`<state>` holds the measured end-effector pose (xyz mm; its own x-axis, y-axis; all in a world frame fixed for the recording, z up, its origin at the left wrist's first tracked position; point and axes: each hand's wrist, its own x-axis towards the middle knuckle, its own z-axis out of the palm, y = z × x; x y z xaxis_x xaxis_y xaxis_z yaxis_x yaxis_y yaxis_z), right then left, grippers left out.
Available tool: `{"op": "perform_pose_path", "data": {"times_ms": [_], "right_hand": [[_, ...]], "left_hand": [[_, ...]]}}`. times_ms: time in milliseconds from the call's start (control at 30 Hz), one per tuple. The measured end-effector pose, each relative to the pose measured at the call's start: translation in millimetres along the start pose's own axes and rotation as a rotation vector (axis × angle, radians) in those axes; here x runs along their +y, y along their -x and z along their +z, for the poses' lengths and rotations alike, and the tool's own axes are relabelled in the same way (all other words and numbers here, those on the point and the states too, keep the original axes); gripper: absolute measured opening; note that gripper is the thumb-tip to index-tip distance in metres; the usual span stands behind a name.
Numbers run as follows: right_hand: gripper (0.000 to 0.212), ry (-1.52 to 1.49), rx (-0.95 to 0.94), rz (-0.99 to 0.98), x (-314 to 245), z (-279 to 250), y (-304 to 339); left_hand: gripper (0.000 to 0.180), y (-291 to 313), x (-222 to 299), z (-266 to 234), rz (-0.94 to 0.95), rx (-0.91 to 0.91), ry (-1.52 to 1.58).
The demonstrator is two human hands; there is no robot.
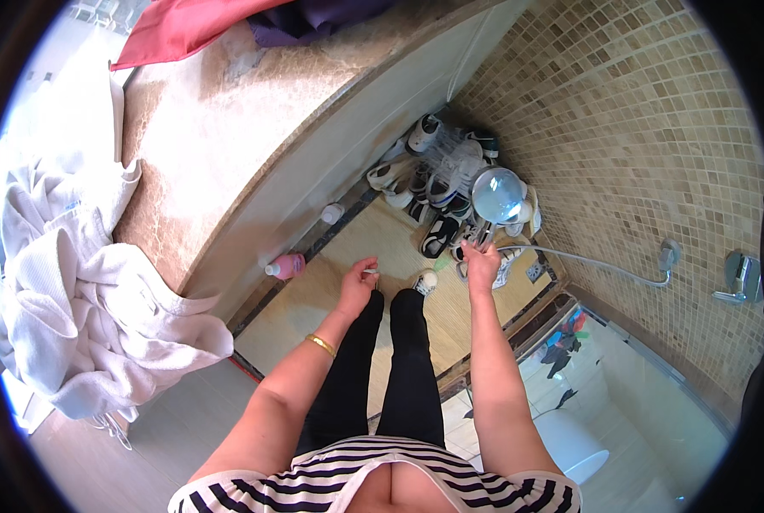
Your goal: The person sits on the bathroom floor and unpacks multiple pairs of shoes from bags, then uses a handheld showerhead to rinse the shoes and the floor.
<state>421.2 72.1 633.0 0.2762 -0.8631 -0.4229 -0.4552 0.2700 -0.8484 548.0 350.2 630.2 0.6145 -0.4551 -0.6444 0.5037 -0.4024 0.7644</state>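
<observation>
Silvery metal fills the right hand [483, 265], whose fingers are wrapped round the handle of a shower head [499, 195]; its round face is just beyond that hand. From the same hand a hose [587, 261] runs right to the wall fitting [671, 252]. Beyond the right hand and to its left lies a jumbled heap of shoes [440, 235], with whitish streaks over the far part that look like water spray. The left hand [358, 286] is well apart from the right, fingers curled; whether they grip anything, I cannot tell. Left of it stands a pink bottle [289, 267], and farther beyond, a small white container [332, 213]. As for progress, the shower head is already up and, I judge, running; the shoes lie unsorted, none in either hand, and how wet or clean they are cannot be made out.
</observation>
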Motion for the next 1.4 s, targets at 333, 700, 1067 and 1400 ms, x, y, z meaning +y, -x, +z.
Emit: {"op": "perform_pose_path", "data": {"times_ms": [333, 700, 1067, 1400], "right_hand": [[0.034, -0.024, 0.162, -0.014, -17, -46, -11], [0.030, -0.128, 0.330, 0.088, 12, -141, 19], [0.031, -0.096, 0.252, 0.041, 23, -190, -4], [0.032, 0.330, 0.312, 0.113, 41, -297, -10]], "left_hand": [[0.043, 10, 19, 10, -0.011, -0.095, -0.046], [0.041, 4, 22, 26, 0.055, -0.196, -0.153], [0.044, 24, -7, 77, 0.017, -0.212, -0.167], [0.048, 84, -19, 191, 0.065, -0.242, -0.202]]}}
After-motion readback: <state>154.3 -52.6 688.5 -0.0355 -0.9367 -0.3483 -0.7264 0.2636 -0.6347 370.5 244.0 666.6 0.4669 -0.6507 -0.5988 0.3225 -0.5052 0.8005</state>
